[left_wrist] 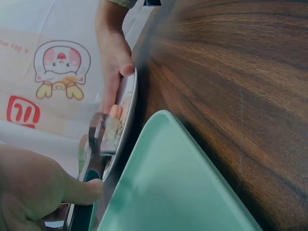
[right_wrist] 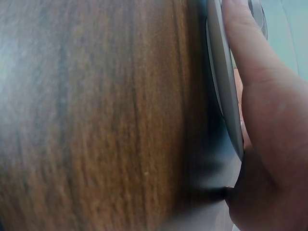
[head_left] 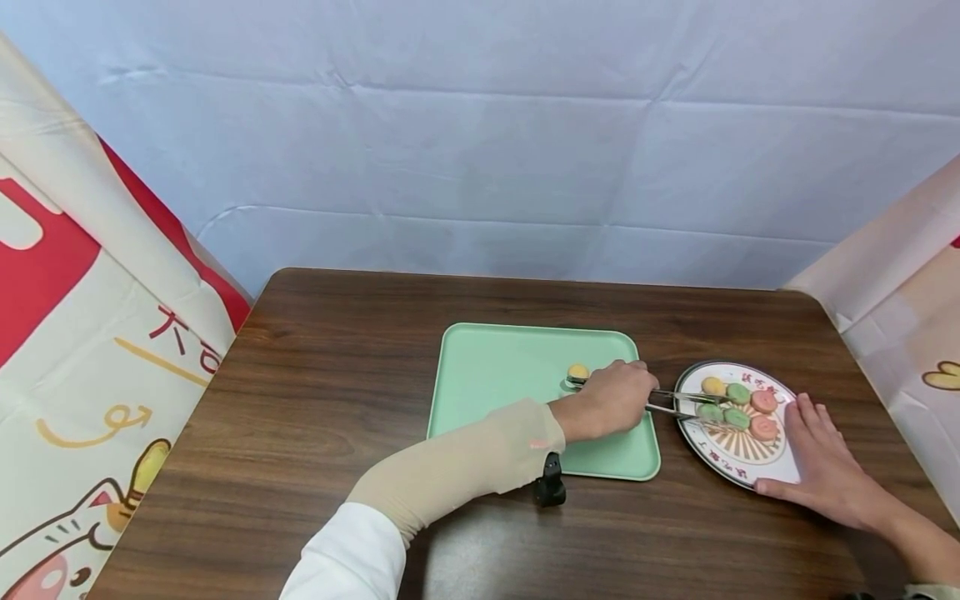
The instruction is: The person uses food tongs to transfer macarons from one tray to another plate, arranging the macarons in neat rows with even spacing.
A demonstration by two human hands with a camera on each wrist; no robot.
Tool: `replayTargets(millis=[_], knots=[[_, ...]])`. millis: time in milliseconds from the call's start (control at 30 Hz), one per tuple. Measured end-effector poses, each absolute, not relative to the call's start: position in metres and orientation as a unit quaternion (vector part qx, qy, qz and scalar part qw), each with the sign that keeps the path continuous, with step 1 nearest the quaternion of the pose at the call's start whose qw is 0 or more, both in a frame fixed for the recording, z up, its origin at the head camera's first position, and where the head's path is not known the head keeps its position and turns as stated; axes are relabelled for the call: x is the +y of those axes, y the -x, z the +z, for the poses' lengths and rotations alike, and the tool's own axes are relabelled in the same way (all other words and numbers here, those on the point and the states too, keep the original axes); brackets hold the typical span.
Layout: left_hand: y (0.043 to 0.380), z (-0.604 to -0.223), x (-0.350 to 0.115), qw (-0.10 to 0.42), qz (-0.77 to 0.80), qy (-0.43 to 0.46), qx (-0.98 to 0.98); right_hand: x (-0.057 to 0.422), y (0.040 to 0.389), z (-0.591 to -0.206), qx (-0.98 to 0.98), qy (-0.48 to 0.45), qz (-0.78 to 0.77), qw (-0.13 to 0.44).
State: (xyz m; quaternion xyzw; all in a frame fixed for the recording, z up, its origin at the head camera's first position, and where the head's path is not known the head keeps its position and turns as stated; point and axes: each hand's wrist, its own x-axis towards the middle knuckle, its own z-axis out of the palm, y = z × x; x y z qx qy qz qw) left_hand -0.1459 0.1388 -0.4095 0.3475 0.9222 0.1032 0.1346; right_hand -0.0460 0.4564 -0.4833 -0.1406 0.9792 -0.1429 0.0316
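Note:
My left hand (head_left: 617,398) grips metal tongs (head_left: 667,402), its thumb pressed along one arm in the left wrist view. The tongs reach over the round white plate (head_left: 772,472), their tips at the green macarons (head_left: 737,418). Beside these on the plate lie a yellow macaron (head_left: 713,386) and pink macarons (head_left: 763,402). My right hand (head_left: 828,467) rests on the plate's right rim with fingers spread and thumb at the near edge. In the right wrist view, the thumb (right_wrist: 250,43) lies along the rim.
A light green tray (head_left: 487,367) lies left of the plate, under my left forearm. On it, a small yellow round piece (head_left: 577,372) shows beside the tongs' back end. The brown wooden table (head_left: 337,367) meets hanging cloth (head_left: 480,167) behind and printed cloth at both sides.

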Motion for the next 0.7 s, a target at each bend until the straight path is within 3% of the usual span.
replayTargets(millis=[700], knots=[[0.149,-0.41,0.128,0.137,0.131,-0.377,0.907,0.457,0.046,-0.484,0.979,0.148,-0.139,0.021]])
